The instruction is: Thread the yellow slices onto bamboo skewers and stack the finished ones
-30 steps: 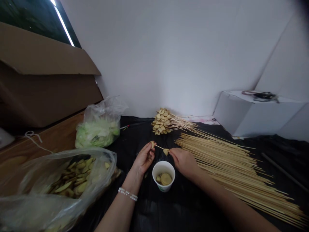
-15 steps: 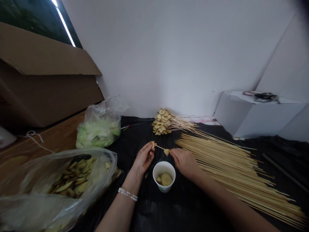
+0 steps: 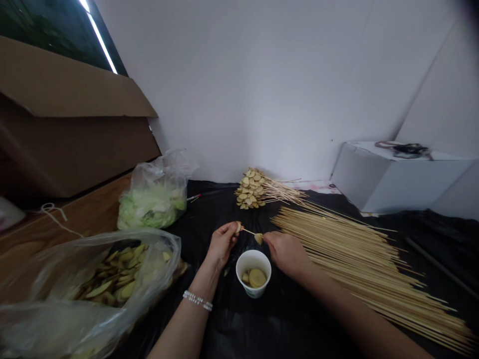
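Observation:
Between my two hands runs a thin wooden skewer (image 3: pixel 248 231), slightly tilted. My left hand (image 3: pixel 221 243), with a beaded bracelet at the wrist, pinches a potato slice (image 3: pixel 238 227) at the skewer's left end. Whether the tip has gone through that slice is hard to see. Another potato slice (image 3: pixel 258 239) is threaded on the skewer right by the fingers of my right hand (image 3: pixel 285 249), which is closed around the stick; the rest of the stick is hidden by that hand. Below and between the hands stands a white paper cup (image 3: pixel 253 258) with several potato slices inside.
On the left lie an open plastic bag (image 3: pixel 164 239) of potato slices and a bag of cut lettuce (image 3: pixel 155 204). Finished potato skewers (image 3: pixel 250 189) are piled by the wall. Many bare skewers (image 3: pixel 359 259) spread rightward. A cardboard box (image 3: pixel 75 144) and a white box (image 3: pixel 400 174) stand behind.
Hardly anything differs. The hands stay at nearly the same spot, and the slice near my right hand has turned slightly on the skewer.

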Demonstrator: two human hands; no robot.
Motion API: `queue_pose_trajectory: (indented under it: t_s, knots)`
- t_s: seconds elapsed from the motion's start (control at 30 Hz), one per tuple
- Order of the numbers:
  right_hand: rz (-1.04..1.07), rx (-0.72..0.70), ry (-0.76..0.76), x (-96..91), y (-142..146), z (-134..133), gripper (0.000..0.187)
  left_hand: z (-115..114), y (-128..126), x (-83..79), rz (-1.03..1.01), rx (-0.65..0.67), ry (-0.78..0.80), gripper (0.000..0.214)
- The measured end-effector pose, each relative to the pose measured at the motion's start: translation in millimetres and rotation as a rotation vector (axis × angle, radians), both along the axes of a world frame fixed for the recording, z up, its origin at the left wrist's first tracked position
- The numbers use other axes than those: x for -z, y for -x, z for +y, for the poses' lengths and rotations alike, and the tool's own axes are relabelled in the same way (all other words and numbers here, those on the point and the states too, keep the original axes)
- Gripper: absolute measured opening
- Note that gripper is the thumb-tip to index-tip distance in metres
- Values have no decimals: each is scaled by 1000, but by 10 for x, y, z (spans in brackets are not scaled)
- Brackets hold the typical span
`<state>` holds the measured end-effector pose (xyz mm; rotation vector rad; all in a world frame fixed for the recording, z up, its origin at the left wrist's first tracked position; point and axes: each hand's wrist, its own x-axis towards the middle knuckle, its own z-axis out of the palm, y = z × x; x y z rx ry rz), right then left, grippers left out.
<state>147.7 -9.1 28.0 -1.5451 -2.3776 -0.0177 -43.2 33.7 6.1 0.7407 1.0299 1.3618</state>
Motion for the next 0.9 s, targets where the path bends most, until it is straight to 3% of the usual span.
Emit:
queue_pose_trajectory:
  t_s: [0.2,0.5,0.73,0.9]
  knots:
    - [51,-5,15,85,16,30,26,3,-5,15,12,10,16,34]
    - [67,-26,-19,68,10,16,30,2,-38,-7,-161,3,130,21]
    - [85,6,-13,63,8,30,28,-4,-56,-4,-95,-71,33,32]
    - [39,9,-139,62,10,-9,27,-8,-86,9,-74,-75,32,38]
